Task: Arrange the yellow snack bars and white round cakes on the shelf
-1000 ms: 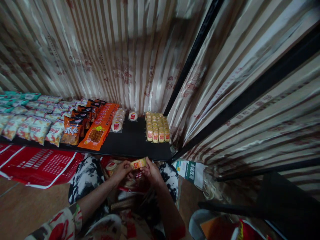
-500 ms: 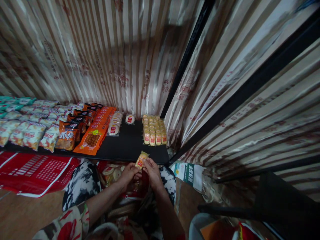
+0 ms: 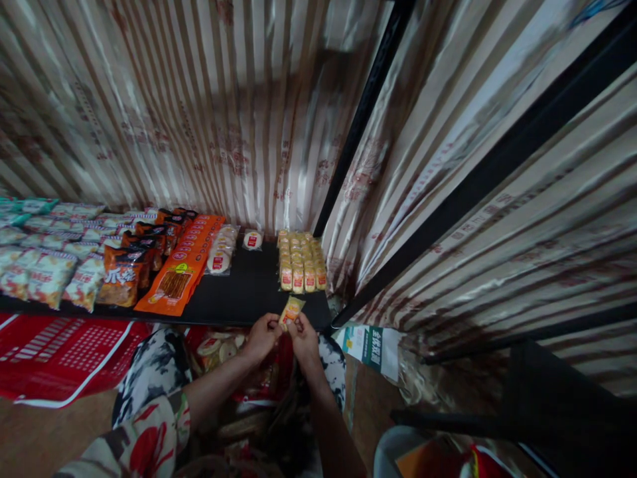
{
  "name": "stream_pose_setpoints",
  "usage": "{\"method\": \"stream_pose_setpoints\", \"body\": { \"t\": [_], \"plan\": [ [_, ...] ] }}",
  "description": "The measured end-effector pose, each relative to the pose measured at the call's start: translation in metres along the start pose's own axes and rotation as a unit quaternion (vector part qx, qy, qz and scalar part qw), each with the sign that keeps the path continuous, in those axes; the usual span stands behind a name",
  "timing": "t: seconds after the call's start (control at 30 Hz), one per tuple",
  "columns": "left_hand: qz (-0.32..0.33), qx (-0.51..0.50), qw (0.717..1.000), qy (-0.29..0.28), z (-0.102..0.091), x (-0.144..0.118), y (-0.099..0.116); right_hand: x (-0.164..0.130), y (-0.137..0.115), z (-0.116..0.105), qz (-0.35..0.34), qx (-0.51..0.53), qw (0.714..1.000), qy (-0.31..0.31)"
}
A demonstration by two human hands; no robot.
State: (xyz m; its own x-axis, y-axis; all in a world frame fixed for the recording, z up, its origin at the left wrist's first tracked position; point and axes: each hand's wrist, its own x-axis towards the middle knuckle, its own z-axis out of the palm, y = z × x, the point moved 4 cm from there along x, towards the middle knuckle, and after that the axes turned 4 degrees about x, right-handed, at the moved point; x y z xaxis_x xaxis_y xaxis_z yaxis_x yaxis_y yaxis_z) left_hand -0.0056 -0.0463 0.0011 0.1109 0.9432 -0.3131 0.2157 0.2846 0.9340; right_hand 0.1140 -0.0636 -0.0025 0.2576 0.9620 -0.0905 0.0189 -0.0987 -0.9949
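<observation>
A small yellow snack packet (image 3: 290, 311) with a red label stands upright between my two hands, just above the front edge of the black shelf (image 3: 249, 299). My left hand (image 3: 263, 335) pinches its lower left side. My right hand (image 3: 304, 340) pinches its lower right side. Straight ahead on the shelf lies a block of several matching yellow packets (image 3: 300, 262) in neat rows. Below my hands a red bag (image 3: 221, 348) holds round white snack packs.
Left along the shelf lie round white packs (image 3: 219, 255), a single one (image 3: 252, 240), orange packets (image 3: 179, 275), dark orange bags (image 3: 122, 282) and pale bags (image 3: 44, 282). Striped foil sheeting (image 3: 239, 119) backs the shelf. A black post (image 3: 363, 113) rises at right. Red sacks (image 3: 60, 352) lie on the floor.
Both hands have lifted the yellow packet forward toward the shelf edge and turned it from lying sideways to upright. The view has shifted slightly right.
</observation>
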Motion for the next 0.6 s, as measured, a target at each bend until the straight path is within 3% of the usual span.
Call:
{"method": "stream_pose_setpoints", "body": {
  "t": [0.17,0.27,0.43,0.6],
  "plan": [
    [0.066,0.081,0.994,0.027,0.003,0.021,0.002,0.006,-0.007,-0.009,-0.044,-0.09,0.995,0.003],
    [0.093,0.077,0.993,0.009,0.011,0.029,0.008,0.011,-0.01,-0.016,-0.067,-0.153,0.986,0.014],
    [0.109,0.047,0.992,-0.034,0.028,0.041,0.02,0.018,-0.016,-0.028,-0.089,-0.273,0.956,0.064],
    [0.115,0.079,0.99,-0.026,0.039,0.053,0.029,0.023,-0.013,-0.033,-0.105,-0.291,0.942,0.127]
  ]
}}
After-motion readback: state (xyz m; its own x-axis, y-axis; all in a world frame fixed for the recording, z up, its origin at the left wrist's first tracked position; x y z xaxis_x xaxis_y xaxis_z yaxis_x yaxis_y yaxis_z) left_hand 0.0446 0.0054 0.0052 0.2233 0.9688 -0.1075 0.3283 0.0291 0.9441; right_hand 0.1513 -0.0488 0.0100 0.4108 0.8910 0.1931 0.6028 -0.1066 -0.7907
